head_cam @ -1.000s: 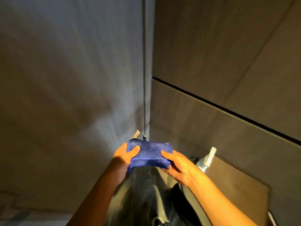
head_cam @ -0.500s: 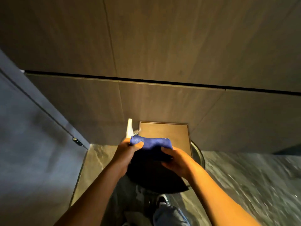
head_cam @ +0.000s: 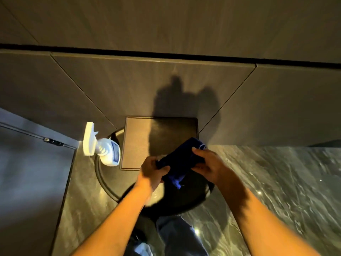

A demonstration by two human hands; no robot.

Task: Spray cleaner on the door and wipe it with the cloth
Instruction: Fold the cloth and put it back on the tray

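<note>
Both hands hold a dark blue cloth (head_cam: pixel 180 159) over a round black stool (head_cam: pixel 110 187). My left hand (head_cam: pixel 152 169) grips its near left end and my right hand (head_cam: pixel 208 163) pinches its upper right end. The cloth is bunched, with a corner hanging down between the hands. A white spray bottle (head_cam: pixel 107 148) with a blue label stands on the stool's left rim, its trigger head pointing up and left, apart from both hands. The grey door (head_cam: pixel 27 172) fills the lower left, with a small metal hinge or latch near its top edge.
A square brown panel (head_cam: pixel 138 143) lies on the stool against the wood-panelled wall (head_cam: pixel 166 85). Glossy marble floor (head_cam: pixel 276 182) spreads to the right. My legs in jeans show at the bottom centre.
The view swung from the door toward the wall and down over the stool. The cloth went from flat and stretched between my hands to bunched and lower. The spray bottle now shows fully at left.
</note>
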